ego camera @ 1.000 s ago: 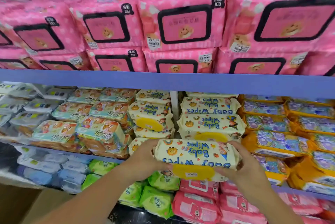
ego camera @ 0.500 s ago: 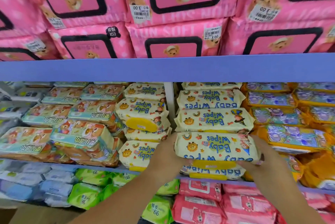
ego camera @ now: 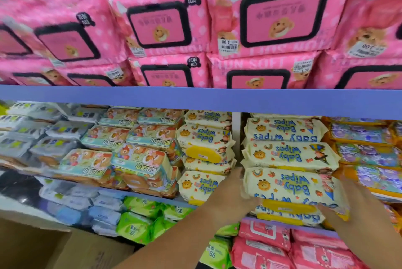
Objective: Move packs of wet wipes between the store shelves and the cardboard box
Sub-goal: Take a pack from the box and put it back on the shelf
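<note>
Shelves (ego camera: 195, 99) faced us as our hands, left hand (ego camera: 230, 201) and right hand (ego camera: 356, 210), clasped the cream pack (ego camera: 289, 188) by its ends; squaring it atop the stack seemed best.

light: bright, even, soft shadow under blue shelf edge (ego camera: 195, 97) | blur: motion smear on large pink polka-dot packs (ego camera: 156, 23), left side | edges: wide-angle bowing

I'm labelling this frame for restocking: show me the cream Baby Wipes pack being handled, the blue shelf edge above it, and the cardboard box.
Baby Wipes pack (ego camera: 289, 188): head view, printed top face.
Blue shelf edge (ego camera: 195, 99): head view, front strip.
Cardboard box (ego camera: 43, 249): head view, brown flap.
</note>
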Demonstrator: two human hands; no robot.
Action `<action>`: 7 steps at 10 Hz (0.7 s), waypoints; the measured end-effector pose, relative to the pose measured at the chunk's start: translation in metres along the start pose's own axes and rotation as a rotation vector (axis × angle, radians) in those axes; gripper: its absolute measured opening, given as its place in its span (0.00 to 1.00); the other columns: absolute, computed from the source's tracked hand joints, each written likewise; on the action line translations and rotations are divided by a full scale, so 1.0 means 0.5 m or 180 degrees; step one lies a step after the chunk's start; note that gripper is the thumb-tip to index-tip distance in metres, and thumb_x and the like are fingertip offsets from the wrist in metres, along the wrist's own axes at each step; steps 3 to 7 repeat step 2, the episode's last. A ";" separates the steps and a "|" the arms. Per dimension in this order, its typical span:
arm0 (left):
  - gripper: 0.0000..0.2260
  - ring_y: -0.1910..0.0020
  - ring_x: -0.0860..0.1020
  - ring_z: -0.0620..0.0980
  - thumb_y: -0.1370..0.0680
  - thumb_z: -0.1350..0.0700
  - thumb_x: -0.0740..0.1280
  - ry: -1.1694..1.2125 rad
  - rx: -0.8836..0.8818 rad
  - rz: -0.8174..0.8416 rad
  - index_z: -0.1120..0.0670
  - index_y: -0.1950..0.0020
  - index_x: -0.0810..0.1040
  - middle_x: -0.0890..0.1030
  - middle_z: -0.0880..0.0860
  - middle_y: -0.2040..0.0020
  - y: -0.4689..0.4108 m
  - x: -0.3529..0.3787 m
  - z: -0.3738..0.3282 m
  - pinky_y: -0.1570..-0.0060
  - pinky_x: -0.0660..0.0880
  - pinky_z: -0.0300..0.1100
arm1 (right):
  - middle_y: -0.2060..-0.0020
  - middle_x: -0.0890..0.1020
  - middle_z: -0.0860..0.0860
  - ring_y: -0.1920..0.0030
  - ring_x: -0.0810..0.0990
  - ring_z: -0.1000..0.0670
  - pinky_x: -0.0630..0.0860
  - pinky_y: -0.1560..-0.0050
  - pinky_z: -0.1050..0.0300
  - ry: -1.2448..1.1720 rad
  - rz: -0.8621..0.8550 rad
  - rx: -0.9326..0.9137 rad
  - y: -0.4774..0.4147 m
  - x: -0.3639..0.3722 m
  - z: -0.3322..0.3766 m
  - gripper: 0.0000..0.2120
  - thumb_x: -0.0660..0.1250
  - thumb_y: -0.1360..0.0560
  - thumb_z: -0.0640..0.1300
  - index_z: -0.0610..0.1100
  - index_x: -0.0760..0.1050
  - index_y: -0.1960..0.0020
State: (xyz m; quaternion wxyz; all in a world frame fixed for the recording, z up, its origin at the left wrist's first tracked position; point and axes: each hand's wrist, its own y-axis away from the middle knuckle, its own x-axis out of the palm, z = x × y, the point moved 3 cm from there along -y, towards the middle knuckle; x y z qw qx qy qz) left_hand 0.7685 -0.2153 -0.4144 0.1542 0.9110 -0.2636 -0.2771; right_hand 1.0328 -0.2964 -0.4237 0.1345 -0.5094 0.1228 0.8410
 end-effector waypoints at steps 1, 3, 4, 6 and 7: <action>0.38 0.24 0.67 0.48 0.23 0.41 0.71 -0.0042 -0.0015 0.0071 0.45 0.19 0.55 0.66 0.39 0.24 0.081 -0.032 -0.052 0.30 0.69 0.48 | 0.32 0.75 0.41 0.34 0.73 0.36 0.71 0.35 0.39 -0.0245 0.0035 0.0119 0.028 -0.052 0.057 0.40 0.64 0.32 0.64 0.42 0.69 0.27; 0.32 0.25 0.67 0.50 0.20 0.41 0.67 0.0130 -0.0112 -0.0033 0.45 0.20 0.58 0.66 0.41 0.26 0.152 -0.079 -0.087 0.35 0.70 0.44 | 0.30 0.74 0.41 0.34 0.74 0.36 0.70 0.35 0.40 -0.0617 0.0126 0.0407 0.059 -0.092 0.119 0.50 0.58 0.36 0.78 0.44 0.68 0.26; 0.32 0.25 0.67 0.50 0.20 0.41 0.67 0.0130 -0.0112 -0.0033 0.45 0.20 0.58 0.66 0.41 0.26 0.152 -0.079 -0.087 0.35 0.70 0.44 | 0.30 0.74 0.41 0.34 0.74 0.36 0.70 0.35 0.40 -0.0617 0.0126 0.0407 0.059 -0.092 0.119 0.50 0.58 0.36 0.78 0.44 0.68 0.26; 0.32 0.25 0.67 0.50 0.20 0.41 0.67 0.0130 -0.0112 -0.0033 0.45 0.20 0.58 0.66 0.41 0.26 0.152 -0.079 -0.087 0.35 0.70 0.44 | 0.30 0.74 0.41 0.34 0.74 0.36 0.70 0.35 0.40 -0.0617 0.0126 0.0407 0.059 -0.092 0.119 0.50 0.58 0.36 0.78 0.44 0.68 0.26; 0.32 0.25 0.67 0.50 0.20 0.41 0.67 0.0130 -0.0112 -0.0033 0.45 0.20 0.58 0.66 0.41 0.26 0.152 -0.079 -0.087 0.35 0.70 0.44 | 0.30 0.74 0.41 0.34 0.74 0.36 0.70 0.35 0.40 -0.0617 0.0126 0.0407 0.059 -0.092 0.119 0.50 0.58 0.36 0.78 0.44 0.68 0.26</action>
